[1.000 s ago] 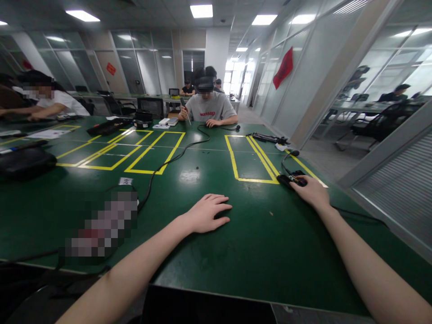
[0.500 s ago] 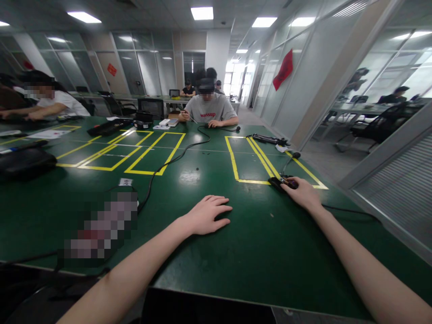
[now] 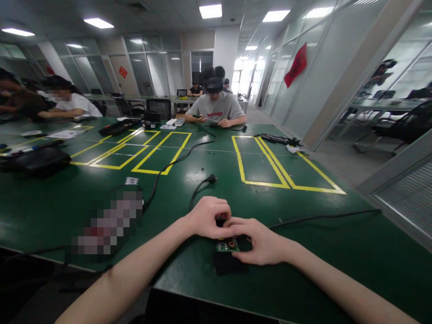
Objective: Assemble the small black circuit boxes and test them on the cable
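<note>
Green tabletop [image 3: 286,288], black base [image 3: 231,265] with circuit board [image 3: 222,247] near the front edge, both hands there.
Moved in from the right since a second ago, so now two-handed: right hand [image 3: 265,240] pinches its side, left hand [image 3: 209,217] curls over the far end, grip unclear; plug [image 3: 212,178] beyond, co-worker [image 3: 216,105] across.

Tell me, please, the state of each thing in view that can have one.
Circuit board, exposed, partly covered by the hands
Black part, against the circuit board's near side; whether attached is unclear
Left hand, fingers curled, grip hidden
Right hand, holding the circuit board, thumb at its edge
Power plug, unplugged, beyond the left hand
Ceiling lights, lit
</note>
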The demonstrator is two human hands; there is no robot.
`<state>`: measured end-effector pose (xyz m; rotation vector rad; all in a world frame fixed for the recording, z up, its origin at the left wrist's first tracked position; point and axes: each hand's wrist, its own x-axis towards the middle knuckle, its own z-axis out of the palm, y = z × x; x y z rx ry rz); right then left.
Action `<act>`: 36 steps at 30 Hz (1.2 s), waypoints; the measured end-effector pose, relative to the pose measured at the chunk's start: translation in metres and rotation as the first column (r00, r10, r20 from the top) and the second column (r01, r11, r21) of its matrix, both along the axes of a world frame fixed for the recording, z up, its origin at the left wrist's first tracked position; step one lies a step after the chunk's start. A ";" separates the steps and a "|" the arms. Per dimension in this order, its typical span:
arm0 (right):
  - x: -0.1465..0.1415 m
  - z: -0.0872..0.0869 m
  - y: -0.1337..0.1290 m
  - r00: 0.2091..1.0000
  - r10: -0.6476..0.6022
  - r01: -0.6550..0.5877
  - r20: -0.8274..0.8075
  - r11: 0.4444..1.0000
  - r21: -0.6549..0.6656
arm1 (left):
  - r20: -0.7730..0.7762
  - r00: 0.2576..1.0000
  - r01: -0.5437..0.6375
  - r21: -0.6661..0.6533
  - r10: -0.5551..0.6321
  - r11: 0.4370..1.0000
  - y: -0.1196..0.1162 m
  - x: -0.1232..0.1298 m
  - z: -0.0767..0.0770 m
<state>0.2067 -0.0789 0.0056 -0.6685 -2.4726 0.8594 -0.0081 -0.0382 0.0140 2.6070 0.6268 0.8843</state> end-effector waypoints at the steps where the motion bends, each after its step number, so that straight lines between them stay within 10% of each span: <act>1: 0.000 0.000 -0.001 1.000 -0.012 0.012 0.000 1.000 0.006 | -0.026 1.000 0.004 -0.020 -0.004 1.000 0.000 -0.001 0.000; 10: 0.020 -0.010 0.026 0.948 -0.317 0.314 -0.005 0.937 0.153 | -0.249 0.967 -0.057 0.031 0.063 0.998 0.011 -0.005 -0.001; 36: 0.030 -0.017 0.040 0.889 -0.457 0.431 0.004 0.841 0.328 | -0.169 0.967 -0.195 -0.016 0.189 0.981 0.024 -0.010 -0.010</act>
